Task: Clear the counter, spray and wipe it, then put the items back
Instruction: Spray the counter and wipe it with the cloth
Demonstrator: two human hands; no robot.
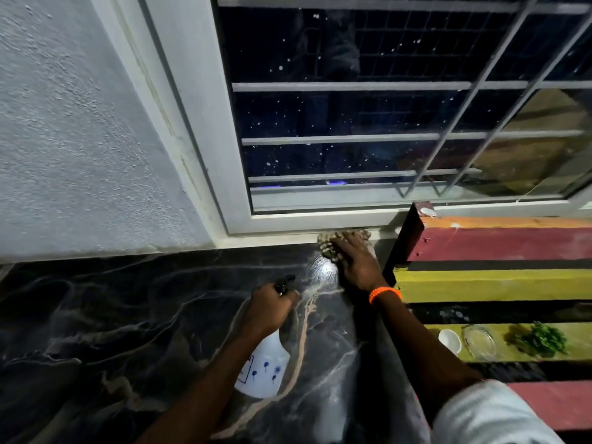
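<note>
Our right hand [352,261] presses cloth [326,246] flat, left hand [272,307] clasps spray bottle [264,366]; we'd sweep worktop [128,315] in overlapping strokes, working into window corner.

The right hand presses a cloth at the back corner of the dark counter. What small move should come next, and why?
Probably draw the patterned cloth under the right hand forward over the dark marble counter: the left hand holds the white spray bottle, and this stretch looks clear.
</note>
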